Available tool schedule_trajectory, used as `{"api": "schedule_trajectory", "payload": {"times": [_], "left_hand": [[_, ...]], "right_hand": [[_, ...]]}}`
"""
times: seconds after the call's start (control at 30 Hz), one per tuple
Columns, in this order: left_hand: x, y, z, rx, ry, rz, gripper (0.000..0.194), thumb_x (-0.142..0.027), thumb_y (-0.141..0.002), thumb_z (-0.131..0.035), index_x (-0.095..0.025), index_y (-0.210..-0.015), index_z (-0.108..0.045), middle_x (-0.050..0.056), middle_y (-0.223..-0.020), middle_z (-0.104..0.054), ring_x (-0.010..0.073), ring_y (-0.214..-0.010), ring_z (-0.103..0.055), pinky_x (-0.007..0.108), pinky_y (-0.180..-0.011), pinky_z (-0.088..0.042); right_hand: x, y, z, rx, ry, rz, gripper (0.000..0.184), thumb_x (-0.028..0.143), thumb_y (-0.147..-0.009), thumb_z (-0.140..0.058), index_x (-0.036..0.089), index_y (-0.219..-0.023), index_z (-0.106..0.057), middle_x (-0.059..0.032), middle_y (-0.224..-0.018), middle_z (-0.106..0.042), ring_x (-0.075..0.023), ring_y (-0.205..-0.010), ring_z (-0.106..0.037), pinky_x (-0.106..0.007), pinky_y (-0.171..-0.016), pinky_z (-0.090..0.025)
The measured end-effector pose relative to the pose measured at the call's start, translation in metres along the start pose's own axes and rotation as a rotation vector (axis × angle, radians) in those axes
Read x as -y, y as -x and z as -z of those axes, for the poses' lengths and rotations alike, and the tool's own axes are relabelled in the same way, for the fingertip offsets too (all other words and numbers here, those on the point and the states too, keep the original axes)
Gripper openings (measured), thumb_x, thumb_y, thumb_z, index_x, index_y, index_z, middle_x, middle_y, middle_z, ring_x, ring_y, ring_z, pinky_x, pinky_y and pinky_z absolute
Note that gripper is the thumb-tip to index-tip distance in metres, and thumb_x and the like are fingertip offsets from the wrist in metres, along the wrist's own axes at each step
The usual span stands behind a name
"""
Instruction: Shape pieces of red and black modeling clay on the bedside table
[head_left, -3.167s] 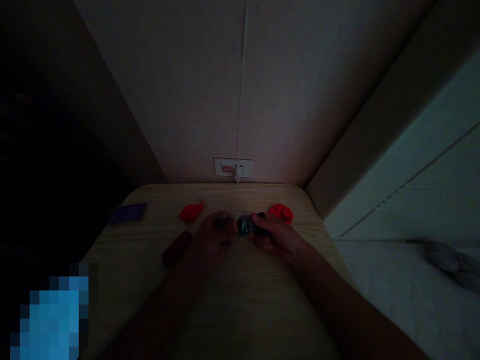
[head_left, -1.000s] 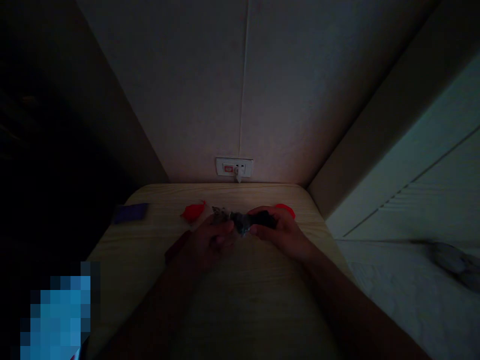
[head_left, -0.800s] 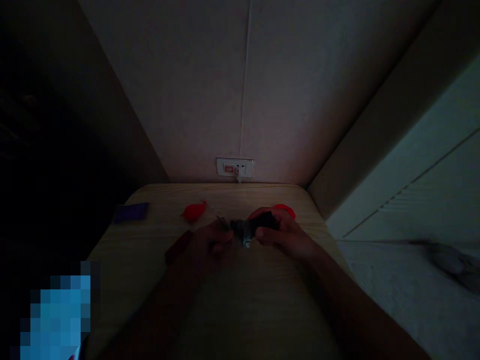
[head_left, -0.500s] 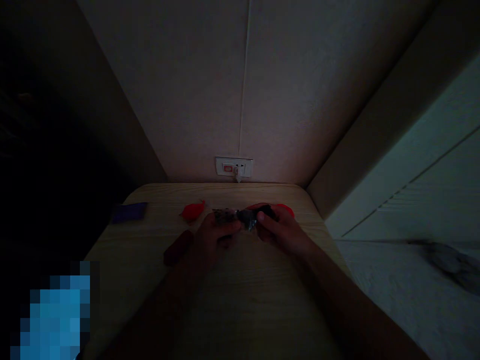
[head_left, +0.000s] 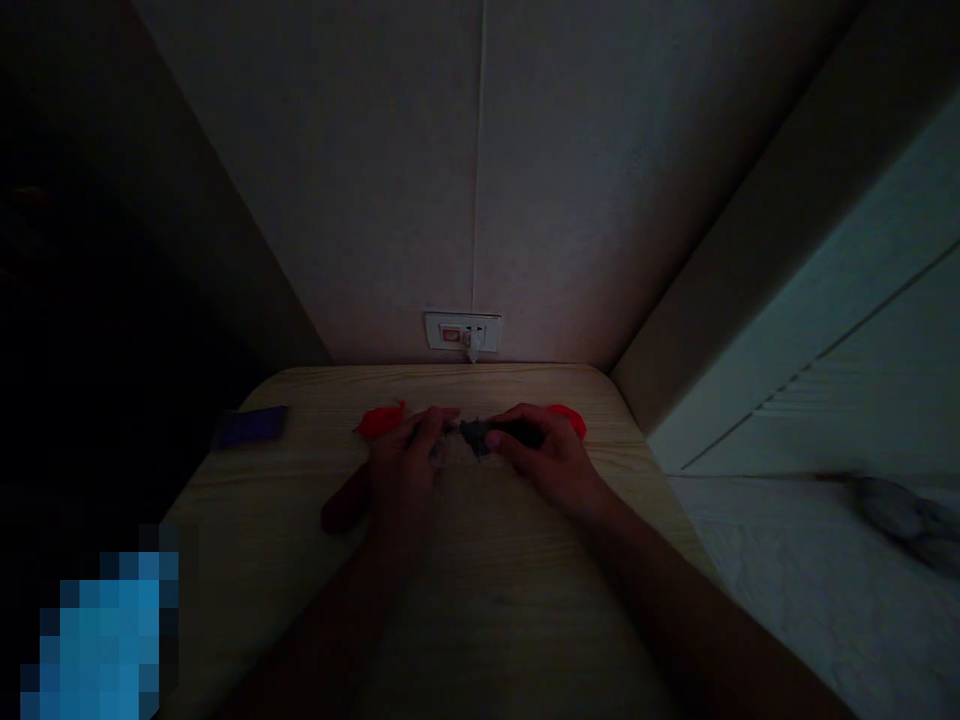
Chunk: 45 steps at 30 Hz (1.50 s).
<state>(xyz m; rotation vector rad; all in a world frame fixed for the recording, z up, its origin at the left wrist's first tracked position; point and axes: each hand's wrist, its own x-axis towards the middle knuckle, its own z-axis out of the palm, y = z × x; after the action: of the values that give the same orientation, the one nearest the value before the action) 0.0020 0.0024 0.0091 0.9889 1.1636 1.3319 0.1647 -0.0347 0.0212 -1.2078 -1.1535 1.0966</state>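
Observation:
The room is very dim. Both my hands meet over the far middle of a light wooden tabletop (head_left: 480,600). My right hand (head_left: 551,462) is closed on a small dark object with a crinkled grey end (head_left: 480,436). My left hand (head_left: 405,462) pinches the other end of it with curled fingers. I cannot make out what the dark thing is. A red scrap (head_left: 377,421) lies just beyond my left hand, and another red piece (head_left: 566,419) shows behind my right hand.
A dark red stick-shaped thing (head_left: 341,505) lies left of my left wrist. A purple flat piece (head_left: 251,425) sits near the table's left edge. A wall socket (head_left: 463,332) with a plugged white cable is behind. A white cabinet (head_left: 840,330) stands right.
My hands have shifted a little farther up the table and closer to the red pieces. They keep working the small dark object between them, turning it.

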Motion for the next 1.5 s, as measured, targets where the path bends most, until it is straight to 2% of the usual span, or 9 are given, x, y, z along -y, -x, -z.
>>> {"api": "schedule_trajectory", "payload": {"times": [0.13,0.33,0.6,0.83,0.93,1.03,1.3,1.4,1.5], "left_hand": [[0.002,0.001,-0.003,-0.039,0.067,0.02,0.033,-0.046,-0.076,-0.079,-0.015,-0.086,-0.079,0.005,-0.078,-0.072,0.0083,-0.057,-0.053,0.018,-0.044,-0.029],[-0.004,-0.002,-0.006,0.149,0.258,0.222,0.03,-0.038,-0.067,-0.086,-0.012,-0.072,-0.073,-0.002,-0.055,-0.056,0.0036,-0.043,-0.04,0.015,-0.039,-0.024],[-0.016,-0.007,0.0,0.364,0.461,0.606,0.02,-0.028,-0.078,-0.08,-0.012,-0.075,-0.07,-0.01,-0.044,-0.035,0.002,-0.036,-0.025,0.014,-0.036,-0.022],[0.005,-0.005,-0.003,0.0,0.155,0.171,0.026,-0.036,-0.078,-0.079,-0.012,-0.084,-0.075,-0.007,-0.053,-0.047,0.0028,-0.041,-0.035,0.015,-0.038,-0.024],[0.004,-0.008,0.0,-0.112,0.109,0.055,0.025,-0.038,-0.08,-0.077,-0.014,-0.085,-0.076,-0.005,-0.057,-0.053,0.0035,-0.044,-0.039,0.015,-0.039,-0.025],[-0.005,-0.012,0.004,-0.128,0.252,0.131,0.019,-0.032,-0.082,-0.074,-0.013,-0.078,-0.073,-0.006,-0.054,-0.049,0.0032,-0.041,-0.036,0.015,-0.038,-0.024],[-0.022,-0.01,0.003,0.138,0.687,0.493,0.034,-0.023,-0.1,-0.045,-0.011,-0.076,-0.067,-0.002,-0.054,-0.048,0.0066,-0.04,-0.04,0.018,-0.038,-0.031],[-0.024,-0.009,0.001,0.165,0.8,0.569,0.04,-0.025,-0.103,-0.039,-0.012,-0.075,-0.064,0.0,-0.058,-0.052,0.0098,-0.046,-0.048,0.021,-0.042,-0.038],[-0.022,-0.009,-0.001,0.18,0.853,0.604,0.04,-0.027,-0.104,-0.037,-0.012,-0.08,-0.066,0.004,-0.064,-0.058,0.0124,-0.053,-0.055,0.024,-0.047,-0.045]], "right_hand": [[-0.003,0.001,-0.005,-0.026,-0.06,-0.036,0.033,0.046,-0.07,-0.085,0.019,-0.083,-0.071,0.003,-0.062,-0.06,-0.0108,-0.052,-0.048,-0.024,-0.047,-0.035],[-0.001,-0.003,0.009,0.141,-0.396,-0.265,0.04,0.045,-0.069,-0.088,0.018,-0.072,-0.059,0.0094,-0.052,-0.041,-0.0042,-0.042,-0.027,-0.02,-0.039,-0.017],[0.007,-0.002,0.015,0.215,-0.433,-0.269,0.038,0.04,-0.07,-0.089,0.018,-0.076,-0.059,0.0081,-0.055,-0.05,-0.0025,-0.041,-0.027,-0.018,-0.038,-0.017],[-0.003,-0.005,0.009,0.022,-0.036,-0.073,0.035,0.047,-0.073,-0.084,0.017,-0.075,-0.066,0.0013,-0.06,-0.063,-0.0076,-0.044,-0.043,-0.021,-0.04,-0.029],[-0.004,-0.004,0.006,-0.005,0.0,-0.04,0.033,0.045,-0.074,-0.083,0.018,-0.079,-0.066,-0.0005,-0.065,-0.068,-0.0081,-0.045,-0.045,-0.022,-0.041,-0.032],[0.002,-0.004,0.01,-0.019,-0.104,-0.057,0.034,0.045,-0.074,-0.083,0.018,-0.079,-0.064,-0.0012,-0.066,-0.07,-0.007,-0.043,-0.042,-0.021,-0.039,-0.029],[0.012,-0.005,0.022,0.127,-0.721,-0.301,0.033,0.035,-0.07,-0.085,0.016,-0.085,-0.062,0.0003,-0.062,-0.064,-0.0034,-0.043,-0.029,-0.015,-0.037,-0.022],[0.006,-0.006,0.021,0.184,-0.762,-0.39,0.04,0.044,-0.069,-0.087,0.017,-0.078,-0.058,0.0029,-0.06,-0.059,-0.0021,-0.042,-0.025,-0.013,-0.034,-0.019],[0.001,-0.003,0.013,0.133,-0.666,-0.335,0.046,0.049,-0.066,-0.089,0.018,-0.079,-0.057,0.0054,-0.06,-0.056,-0.0013,-0.039,-0.024,-0.014,-0.032,-0.015]]}}
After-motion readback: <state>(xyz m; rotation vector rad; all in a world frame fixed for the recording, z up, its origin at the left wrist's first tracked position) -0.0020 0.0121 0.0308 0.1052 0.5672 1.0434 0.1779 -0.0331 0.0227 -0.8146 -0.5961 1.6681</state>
